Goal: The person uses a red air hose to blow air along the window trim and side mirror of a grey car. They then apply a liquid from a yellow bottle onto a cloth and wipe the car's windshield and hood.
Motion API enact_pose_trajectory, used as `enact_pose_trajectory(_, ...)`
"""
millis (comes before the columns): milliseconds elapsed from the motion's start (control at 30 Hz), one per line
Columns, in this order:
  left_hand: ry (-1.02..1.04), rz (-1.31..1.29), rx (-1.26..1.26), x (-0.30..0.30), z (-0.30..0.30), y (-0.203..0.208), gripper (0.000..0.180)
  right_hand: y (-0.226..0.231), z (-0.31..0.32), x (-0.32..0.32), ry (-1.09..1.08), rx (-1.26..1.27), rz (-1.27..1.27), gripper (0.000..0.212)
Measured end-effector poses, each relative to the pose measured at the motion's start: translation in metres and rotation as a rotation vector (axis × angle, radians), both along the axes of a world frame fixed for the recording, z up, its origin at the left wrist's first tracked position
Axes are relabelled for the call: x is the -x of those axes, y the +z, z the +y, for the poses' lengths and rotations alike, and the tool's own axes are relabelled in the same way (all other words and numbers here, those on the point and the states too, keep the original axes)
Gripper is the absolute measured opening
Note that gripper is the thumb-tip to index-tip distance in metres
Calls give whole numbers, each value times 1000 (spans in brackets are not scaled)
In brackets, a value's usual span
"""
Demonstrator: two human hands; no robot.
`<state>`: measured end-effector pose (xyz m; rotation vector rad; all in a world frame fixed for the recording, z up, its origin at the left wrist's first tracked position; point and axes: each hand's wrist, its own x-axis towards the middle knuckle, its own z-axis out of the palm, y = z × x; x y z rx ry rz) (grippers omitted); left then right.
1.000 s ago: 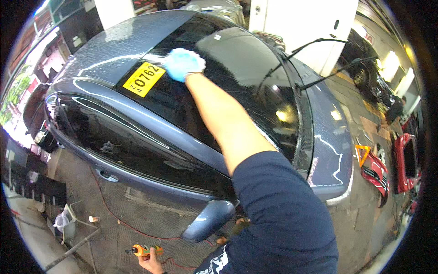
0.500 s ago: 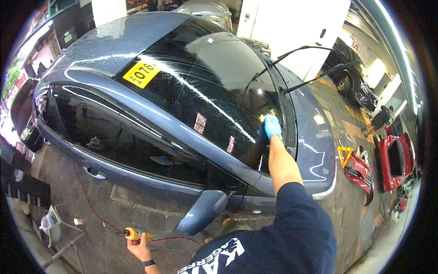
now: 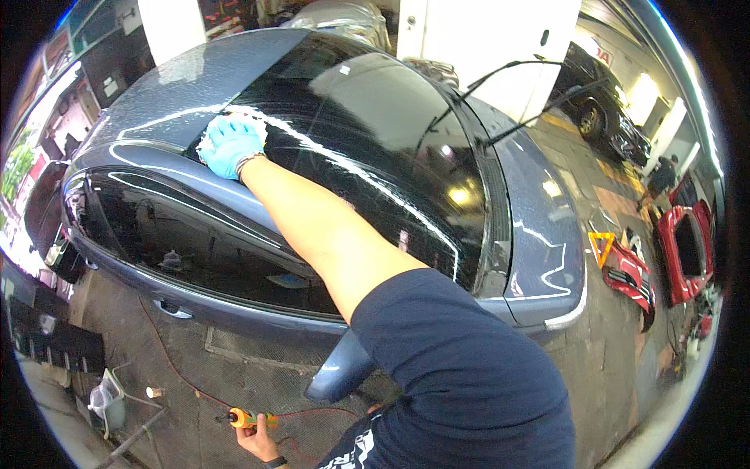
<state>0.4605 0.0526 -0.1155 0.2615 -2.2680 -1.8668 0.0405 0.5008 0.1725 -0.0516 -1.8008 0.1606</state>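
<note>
My right hand [image 3: 233, 146], in a blue glove, presses a pale, crumpled cloth [image 3: 256, 127] against the car's windshield [image 3: 336, 117]. It is at the roof-side corner, where the hand hides the spot of a yellow sticker. The fingers lie bent over the cloth, partly covering it. White streaks run across the dark glass. Low on the left, my bare left hand [image 3: 258, 442] is closed around an orange bottle [image 3: 251, 419] with a black top, held clear of the car.
Two wiper arms [image 3: 512, 66] stand raised off the glass. The side mirror [image 3: 342, 371] juts out below my right arm. A thin red cord [image 3: 168, 356] trails over the floor. Red car parts [image 3: 629, 273] and an orange triangle [image 3: 601, 248] lie right; a person [image 3: 664, 176] is beyond.
My right hand has swept from the lower windshield near the wipers up and left to the roof-side corner, covering the yellow sticker. My left hand still holds the orange bottle.
</note>
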Motion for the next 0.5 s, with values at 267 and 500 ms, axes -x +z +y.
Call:
enact_pose_trajectory(267, -109, 0, 54, 24, 9, 3, 29, -76, 173, -245, -258, 533, -772, 43)
enact_pose_trajectory(500, -176, -44, -18, 51, 24, -5, 28, -283, 272, -488, -459, 238, -763, 34)
